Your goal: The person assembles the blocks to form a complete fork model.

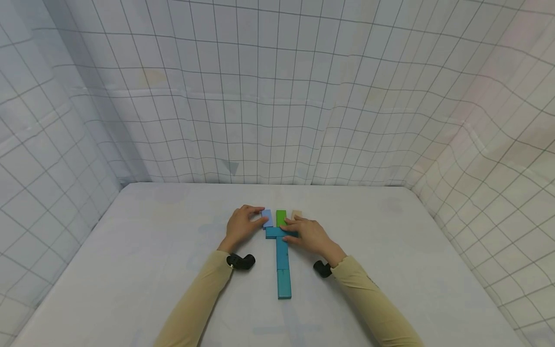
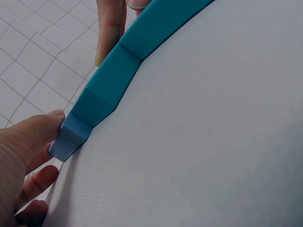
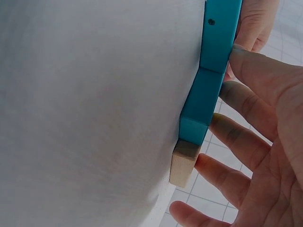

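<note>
My left hand (image 1: 240,226) pinches a light blue block (image 1: 267,219) between thumb and fingers; the left wrist view also shows this block (image 2: 71,137), touching a teal block. The light blue block, a green block (image 1: 281,217) and a tan wooden block (image 1: 297,213) stand in a row above a teal crosspiece (image 1: 273,233). Below the crosspiece, two teal blocks (image 1: 282,253) run end to end as a stem. My right hand (image 1: 313,236) lies over the crosspiece's right part, fingers spread; its fingertips (image 3: 215,120) rest on the teal and tan blocks. It partly hides the tan block.
The blocks lie flat on a white table (image 1: 151,265). Gridded white cloth (image 1: 277,96) hangs behind and at both sides. A black band with a small device (image 1: 242,261) sits on the left wrist, and another black device (image 1: 322,269) at the right.
</note>
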The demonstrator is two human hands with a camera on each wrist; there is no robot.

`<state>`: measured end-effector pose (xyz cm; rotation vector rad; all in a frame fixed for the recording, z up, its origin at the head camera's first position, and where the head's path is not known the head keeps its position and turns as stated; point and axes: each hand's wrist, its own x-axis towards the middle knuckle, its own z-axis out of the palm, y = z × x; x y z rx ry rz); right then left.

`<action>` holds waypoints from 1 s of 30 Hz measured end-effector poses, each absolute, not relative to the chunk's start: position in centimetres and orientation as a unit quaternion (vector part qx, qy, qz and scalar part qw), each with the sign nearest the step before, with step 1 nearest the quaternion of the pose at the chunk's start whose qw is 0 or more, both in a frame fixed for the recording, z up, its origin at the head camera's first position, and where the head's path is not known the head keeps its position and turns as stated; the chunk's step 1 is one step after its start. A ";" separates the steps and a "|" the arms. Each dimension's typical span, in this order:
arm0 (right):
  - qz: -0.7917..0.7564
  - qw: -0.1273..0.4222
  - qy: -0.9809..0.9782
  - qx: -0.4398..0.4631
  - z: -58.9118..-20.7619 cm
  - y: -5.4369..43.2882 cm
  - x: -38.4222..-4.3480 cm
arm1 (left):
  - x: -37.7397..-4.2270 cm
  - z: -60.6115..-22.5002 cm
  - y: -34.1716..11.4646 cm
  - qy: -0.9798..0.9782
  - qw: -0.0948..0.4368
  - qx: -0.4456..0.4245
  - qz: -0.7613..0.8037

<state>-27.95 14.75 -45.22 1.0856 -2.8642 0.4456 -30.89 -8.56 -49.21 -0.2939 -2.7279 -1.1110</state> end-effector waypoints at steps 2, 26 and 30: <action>0.144 0.024 -0.925 0.351 -45.2 14.8 -27.9 | -30.9 -49.2 -8.5 -0.917 0.093 -0.101 -0.373; 0.107 0.010 -0.934 0.340 -44.5 14.4 -28.3 | -31.1 -49.2 -8.6 -0.913 0.087 -0.097 -0.386; 0.112 0.008 -0.931 0.348 -44.3 14.3 -28.5 | -31.1 -49.0 -8.7 -0.909 0.087 -0.090 -0.398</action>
